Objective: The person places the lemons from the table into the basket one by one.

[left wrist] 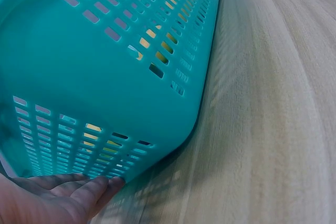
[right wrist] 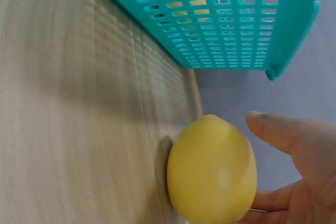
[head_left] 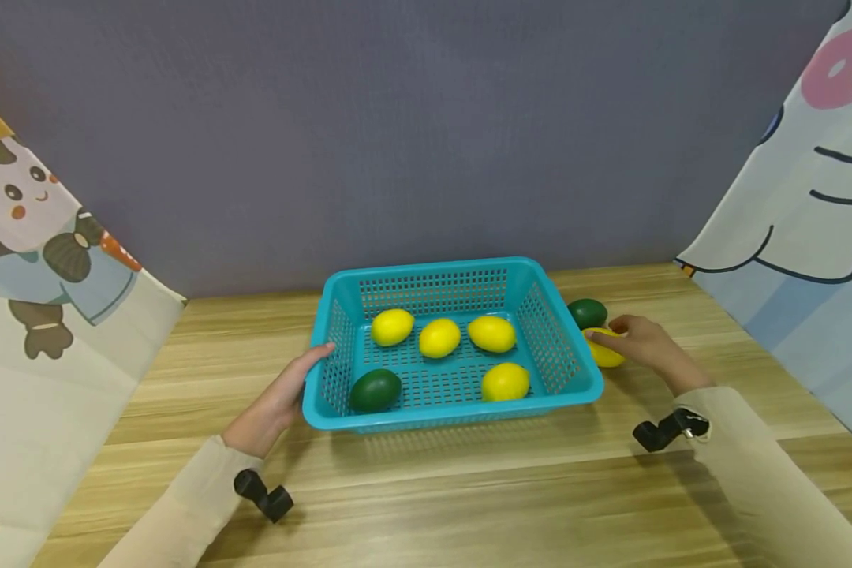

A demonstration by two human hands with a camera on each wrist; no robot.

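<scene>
A turquoise plastic basket stands on the table with several yellow lemons and one dark green avocado inside. At its left end my left hand grips the wall, thumb over the rim and fingers flat against the outside. My right hand is at another lemon on the table, just outside the basket's right end. In the right wrist view the thumb stands apart from this lemon, while the other fingers are partly hidden behind it. A second avocado lies just behind that lemon.
The wooden table ends at a grey upright panel behind the basket. Cartoon-printed panels flank it, one at the left and one at the right. Black mounts sit on both wrists.
</scene>
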